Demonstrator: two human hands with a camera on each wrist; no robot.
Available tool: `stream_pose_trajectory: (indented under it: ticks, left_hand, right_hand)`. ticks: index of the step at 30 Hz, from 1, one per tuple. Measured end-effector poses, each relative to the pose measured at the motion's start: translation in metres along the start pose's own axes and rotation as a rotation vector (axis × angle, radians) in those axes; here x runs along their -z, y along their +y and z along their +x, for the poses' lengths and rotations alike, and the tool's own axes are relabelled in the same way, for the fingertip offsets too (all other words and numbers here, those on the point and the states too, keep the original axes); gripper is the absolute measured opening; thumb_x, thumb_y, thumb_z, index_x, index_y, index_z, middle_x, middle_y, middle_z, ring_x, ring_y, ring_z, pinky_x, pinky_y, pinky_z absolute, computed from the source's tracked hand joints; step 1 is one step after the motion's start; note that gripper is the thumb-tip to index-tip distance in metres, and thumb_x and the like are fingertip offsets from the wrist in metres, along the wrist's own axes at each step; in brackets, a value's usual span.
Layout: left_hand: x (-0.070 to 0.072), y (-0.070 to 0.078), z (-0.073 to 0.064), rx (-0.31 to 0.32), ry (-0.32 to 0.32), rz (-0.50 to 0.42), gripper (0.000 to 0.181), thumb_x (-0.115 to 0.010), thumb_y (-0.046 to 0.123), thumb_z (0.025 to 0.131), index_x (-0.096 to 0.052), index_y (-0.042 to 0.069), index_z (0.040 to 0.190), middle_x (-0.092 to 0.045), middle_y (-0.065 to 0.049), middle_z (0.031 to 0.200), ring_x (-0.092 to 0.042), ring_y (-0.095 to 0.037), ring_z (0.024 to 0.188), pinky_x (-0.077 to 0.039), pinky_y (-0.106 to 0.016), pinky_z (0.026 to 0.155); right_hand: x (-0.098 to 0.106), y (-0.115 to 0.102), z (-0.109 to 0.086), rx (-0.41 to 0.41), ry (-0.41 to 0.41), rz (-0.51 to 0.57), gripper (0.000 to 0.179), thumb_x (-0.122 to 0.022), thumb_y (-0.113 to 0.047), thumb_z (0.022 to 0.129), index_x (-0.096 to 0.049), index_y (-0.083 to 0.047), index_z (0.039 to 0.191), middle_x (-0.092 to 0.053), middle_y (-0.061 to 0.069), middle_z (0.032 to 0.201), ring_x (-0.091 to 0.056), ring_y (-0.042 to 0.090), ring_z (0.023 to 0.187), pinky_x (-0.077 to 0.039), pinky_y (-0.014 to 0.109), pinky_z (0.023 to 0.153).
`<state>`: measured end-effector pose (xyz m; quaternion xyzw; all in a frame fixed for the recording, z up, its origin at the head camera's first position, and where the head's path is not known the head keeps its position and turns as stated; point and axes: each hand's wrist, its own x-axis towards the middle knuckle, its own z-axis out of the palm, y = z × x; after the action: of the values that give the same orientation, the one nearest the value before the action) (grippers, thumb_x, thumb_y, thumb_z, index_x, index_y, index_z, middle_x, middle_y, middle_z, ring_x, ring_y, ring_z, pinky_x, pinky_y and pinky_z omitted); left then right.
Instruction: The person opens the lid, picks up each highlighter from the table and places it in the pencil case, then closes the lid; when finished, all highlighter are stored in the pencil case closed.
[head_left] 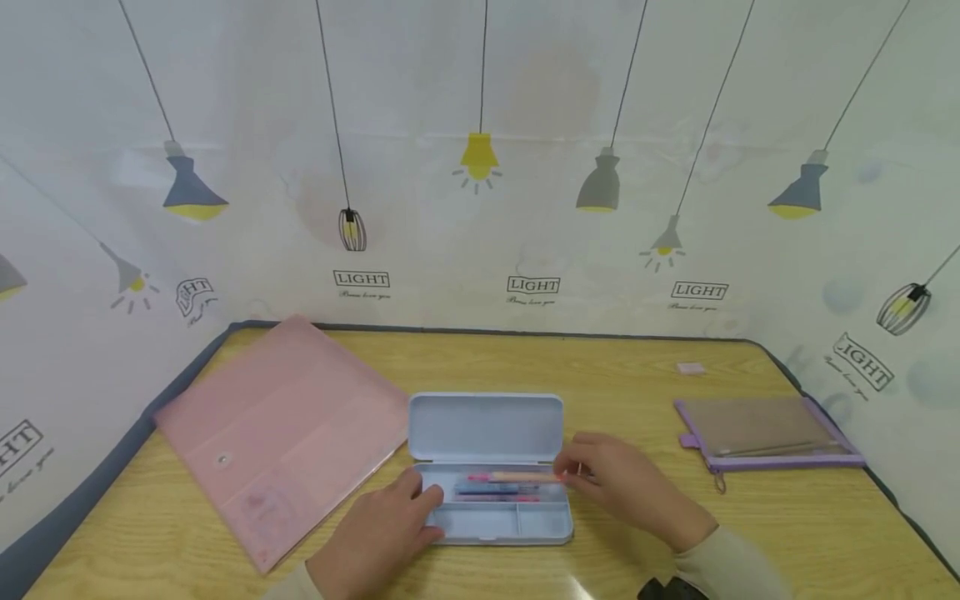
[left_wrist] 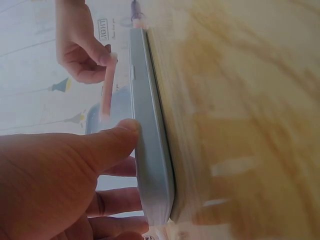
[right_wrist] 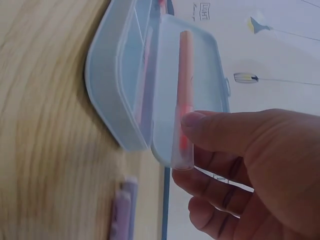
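A light blue pencil case [head_left: 476, 527] lies with its lid [head_left: 486, 427] raised at the back. My left hand [head_left: 384, 521] grips its left end, thumb on the front rim and fingers spread round the side in the left wrist view. Between thumb and fingers, my right hand [head_left: 626, 487] pinches a pink pen [right_wrist: 185, 75] by its clear-capped end. That pen is held above the case, level with the back of the main compartment. Several pens [head_left: 487, 490] lie inside the case; the small front compartments hold nothing visible.
To the left lies a large pink folder [head_left: 300, 408] with a snap button. A purple-edged zip pouch [head_left: 772, 429] with slim sticks inside lies to the right, a small pink block [head_left: 690, 368] behind it. Printed curtains enclose the wooden table [head_left: 600, 367].
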<state>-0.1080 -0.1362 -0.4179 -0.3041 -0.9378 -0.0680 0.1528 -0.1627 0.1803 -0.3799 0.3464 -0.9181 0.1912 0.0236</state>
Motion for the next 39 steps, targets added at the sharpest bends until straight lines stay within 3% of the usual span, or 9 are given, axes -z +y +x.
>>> stream_pose_trajectory:
  ticks: [8,16,24,32,39]
  left_hand:
    - [-0.001,0.0,-0.001,-0.008,0.016,-0.013,0.034,-0.077,0.037,0.082,-0.052,0.016,0.09,-0.038,0.004,0.08,-0.031,-0.004,0.054,-0.029,-0.017,0.045]
    - [-0.002,-0.001,-0.001,0.005,0.013,-0.005,0.034,-0.077,0.037,0.082,-0.052,0.016,0.09,-0.038,0.003,0.081,-0.031,-0.006,0.054,-0.029,-0.018,0.044]
    - [0.001,0.0,0.0,0.03,-0.037,-0.034,0.033,-0.077,0.036,0.082,-0.053,0.016,0.091,-0.039,0.003,0.081,-0.031,-0.004,0.055,-0.031,-0.018,0.045]
    - [0.001,0.001,0.0,0.028,-0.035,-0.019,0.034,-0.078,0.037,0.081,-0.053,0.016,0.092,-0.039,0.003,0.081,-0.03,-0.004,0.055,-0.031,-0.018,0.044]
    - [0.001,0.001,0.0,0.019,-0.03,-0.021,0.034,-0.077,0.037,0.082,-0.053,0.015,0.092,-0.038,0.003,0.082,-0.03,-0.004,0.055,-0.031,-0.018,0.044]
  right_hand:
    - [-0.02,-0.009,0.017,0.073,-0.005,-0.014,0.004,-0.072,-0.014,0.089,-0.071,-0.016,0.092,-0.063,-0.009,0.087,-0.058,0.003,0.079,-0.051,0.021,0.069]
    - [-0.031,-0.011,0.022,0.046,-0.025,-0.033,0.006,-0.075,-0.016,0.087,-0.072,-0.02,0.091,-0.061,-0.012,0.086,-0.056,0.001,0.077,-0.049,0.022,0.068]
    - [-0.029,-0.013,0.021,0.039,-0.031,0.026,0.007,-0.074,-0.015,0.087,-0.072,-0.019,0.093,-0.064,-0.009,0.088,-0.061,0.002,0.079,-0.052,0.022,0.07]
    - [-0.026,-0.011,0.017,0.031,-0.015,0.037,0.011,-0.074,-0.013,0.087,-0.073,-0.017,0.097,-0.066,-0.008,0.092,-0.061,0.003,0.083,-0.053,0.023,0.073]
    - [-0.015,-0.001,0.009,-0.043,-0.027,0.049,0.011,-0.071,-0.014,0.088,-0.071,-0.016,0.099,-0.066,-0.009,0.093,-0.059,0.001,0.082,-0.052,0.023,0.071]
